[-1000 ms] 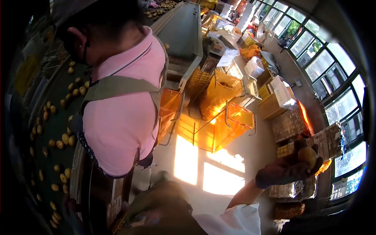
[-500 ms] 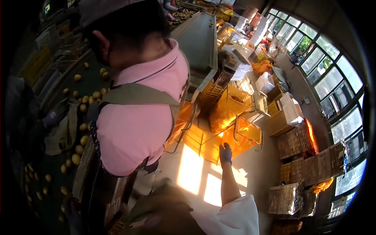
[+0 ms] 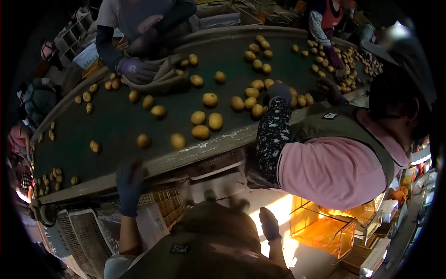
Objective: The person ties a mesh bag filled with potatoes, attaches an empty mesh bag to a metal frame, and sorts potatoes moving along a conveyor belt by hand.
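My left hand [image 3: 129, 186], in a grey-blue glove, reaches up to the near edge of the green conveyor belt [image 3: 116, 160]. Its fingers look stretched out, with blurred tips, and I see nothing held in them. Loose potatoes lie over the belt; the closest to this hand are a potato [image 3: 143, 141] and another potato [image 3: 178, 141]. My right hand [image 3: 270, 224], in a dark glove, is held low above the sunlit floor with its fingers extended and nothing in it. Right of it stands a metal frame holding an orange mesh bag [image 3: 320, 230].
A co-worker in a pink shirt [image 3: 330, 172] leans over the belt close on my right. Across it, another person's purple glove [image 3: 138, 69] is by a cloth sack [image 3: 160, 76]. Plastic crates [image 3: 169, 204] stand under the belt's near edge. More people work farther along.
My view has swung left from the floor and windows to the belt. My left hand now shows clearly at the belt's edge. My right hand remains extended and no longer overlaps the orange bag.
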`<state>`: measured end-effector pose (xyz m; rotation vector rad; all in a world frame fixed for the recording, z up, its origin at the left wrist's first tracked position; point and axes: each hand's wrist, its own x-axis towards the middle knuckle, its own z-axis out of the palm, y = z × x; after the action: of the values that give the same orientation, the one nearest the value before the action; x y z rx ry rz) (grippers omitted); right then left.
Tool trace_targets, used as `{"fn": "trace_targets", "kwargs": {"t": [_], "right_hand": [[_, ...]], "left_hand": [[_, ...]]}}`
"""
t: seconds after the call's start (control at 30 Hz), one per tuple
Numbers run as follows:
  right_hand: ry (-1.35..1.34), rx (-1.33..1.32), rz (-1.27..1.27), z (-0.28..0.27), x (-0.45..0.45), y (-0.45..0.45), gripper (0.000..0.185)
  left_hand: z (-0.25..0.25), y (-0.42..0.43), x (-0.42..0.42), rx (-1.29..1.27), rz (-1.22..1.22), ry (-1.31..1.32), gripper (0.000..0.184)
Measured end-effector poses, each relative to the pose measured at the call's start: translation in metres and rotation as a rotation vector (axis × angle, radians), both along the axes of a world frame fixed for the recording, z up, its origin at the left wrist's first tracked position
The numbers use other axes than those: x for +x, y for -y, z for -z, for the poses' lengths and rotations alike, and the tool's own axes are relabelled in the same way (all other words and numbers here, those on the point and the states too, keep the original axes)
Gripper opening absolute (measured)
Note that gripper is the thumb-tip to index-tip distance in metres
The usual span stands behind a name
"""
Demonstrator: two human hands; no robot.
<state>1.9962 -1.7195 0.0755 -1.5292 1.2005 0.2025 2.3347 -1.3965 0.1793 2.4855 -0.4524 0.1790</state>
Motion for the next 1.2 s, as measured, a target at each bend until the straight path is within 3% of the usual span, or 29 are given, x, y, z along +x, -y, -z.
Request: {"fn": "trace_targets", "kwargs": {"t": [0.07, 0.1, 0.2, 0.37, 0.57, 0.77, 0.93, 1.2], "right_hand": [[-0.021, 0.151, 0.032, -0.012, 0.027, -0.001, 0.034], [0.019, -0.019, -0.091, -0.005, 0.042, -0.007, 0.034], [0.216, -0.135, -0.247, -0.023, 0.079, -0.025, 0.034], [0.264, -0.001, -0.326, -0.055, 0.128, -0.049, 0.036], [0.292, -0.028, -0.47, -0.064, 0.136, -0.054, 0.035], [0.287, 0.014, -0.574, -0.055, 0.143, -0.047, 0.036], [0.34, -0.071, -0.665, -0.044, 0.154, -0.037, 0.034], [0.358, 0.019, -0.655, -0.056, 0.168, -0.031, 0.034]], "left_hand": [[0.007, -0.012, -0.001, -0.037, -0.092, -0.116, 0.03], [0.011, -0.018, 0.0, 0.035, -0.096, -0.051, 0.034], [0.01, -0.033, 0.004, 0.131, -0.101, -0.018, 0.041], [0.008, -0.04, 0.01, 0.1, -0.095, -0.027, 0.047], [0.008, -0.032, 0.018, 0.072, -0.086, 0.048, 0.048], [0.017, -0.027, 0.016, 0.254, -0.213, 0.254, 0.054], [0.021, -0.029, 0.02, 0.305, -0.238, 0.281, 0.054], [0.018, -0.026, 0.018, 0.292, -0.238, 0.232, 0.053]]}}
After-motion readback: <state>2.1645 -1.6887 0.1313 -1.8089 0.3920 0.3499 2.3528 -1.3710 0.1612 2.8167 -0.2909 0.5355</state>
